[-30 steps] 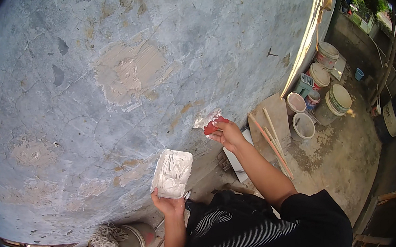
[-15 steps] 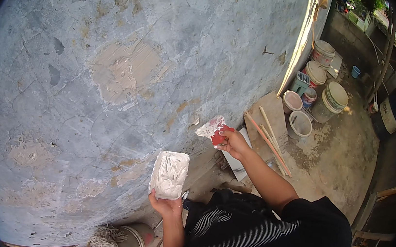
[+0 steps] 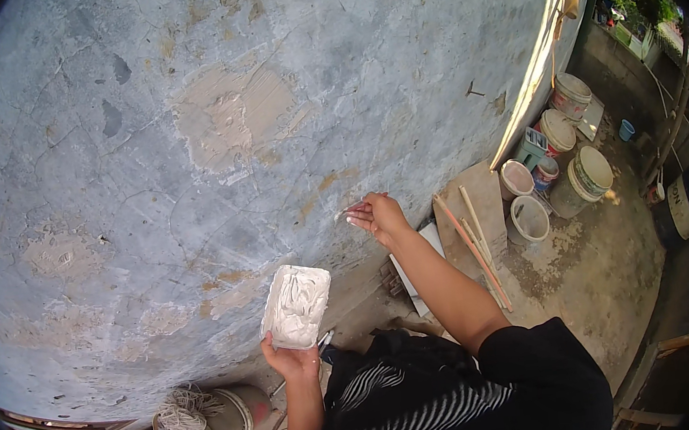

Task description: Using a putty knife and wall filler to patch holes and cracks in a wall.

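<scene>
My left hand [image 3: 292,358] is closed on the near end of a white rectangular tray [image 3: 322,275], which is filled with pale putty [image 3: 297,307]. Up and to the right, my right hand [image 3: 382,217] pinches a flat red scraper [image 3: 351,209]. The scraper is turned nearly edge-on, its blade at the blue-grey wall [image 3: 139,204]; whether it presses on the surface is hard to see. White putty smears my right fingertips. A large beige putty patch [image 3: 236,117] lies higher on the wall, and a smaller patch [image 3: 64,255] is at the left.
A nail [image 3: 474,90] sticks out of the wall. At right, wooden sticks [image 3: 474,247] lean over a board near several buckets [image 3: 527,220]. Below left, a mop head [image 3: 187,413] rests on a bucket. Pale poles [image 3: 527,67] run along the wall's right edge.
My right hand has moved up and slightly left to the wall, turning the scraper from face-on to edge-on. A small putty dab near it no longer shows. The tray stays nearly in place.
</scene>
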Demonstrator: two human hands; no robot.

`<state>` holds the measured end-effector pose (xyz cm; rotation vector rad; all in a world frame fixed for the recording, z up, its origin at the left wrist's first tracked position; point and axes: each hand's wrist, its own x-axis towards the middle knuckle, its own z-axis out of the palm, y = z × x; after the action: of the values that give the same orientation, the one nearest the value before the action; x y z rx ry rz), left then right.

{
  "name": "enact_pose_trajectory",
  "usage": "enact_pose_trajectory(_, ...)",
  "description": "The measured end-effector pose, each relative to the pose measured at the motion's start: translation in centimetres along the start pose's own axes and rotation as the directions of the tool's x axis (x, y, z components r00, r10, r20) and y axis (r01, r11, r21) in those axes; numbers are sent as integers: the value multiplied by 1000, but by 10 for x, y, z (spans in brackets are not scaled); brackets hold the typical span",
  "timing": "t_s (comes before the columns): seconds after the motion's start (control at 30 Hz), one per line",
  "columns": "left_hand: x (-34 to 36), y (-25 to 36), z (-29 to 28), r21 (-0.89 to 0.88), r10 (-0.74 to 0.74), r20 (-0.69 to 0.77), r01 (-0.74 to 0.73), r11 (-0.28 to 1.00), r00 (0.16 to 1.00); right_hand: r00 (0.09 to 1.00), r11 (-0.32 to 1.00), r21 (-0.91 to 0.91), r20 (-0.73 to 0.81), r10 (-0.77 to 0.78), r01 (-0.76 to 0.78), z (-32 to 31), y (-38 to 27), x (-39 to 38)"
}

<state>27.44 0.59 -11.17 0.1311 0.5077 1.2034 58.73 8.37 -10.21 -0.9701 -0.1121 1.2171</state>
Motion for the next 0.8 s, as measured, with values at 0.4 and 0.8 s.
enact_pose_trajectory(0.4,-2,4,-4,-3,4,-14,-4,1000,1000,998,993,115,-56,-25,31,-33,-11,-33)
enact_pose_trajectory(0.8,2,1,0,-9,-3,1,3,1000,1000,994,996,13,-57,91,-90,-27,37,-20)
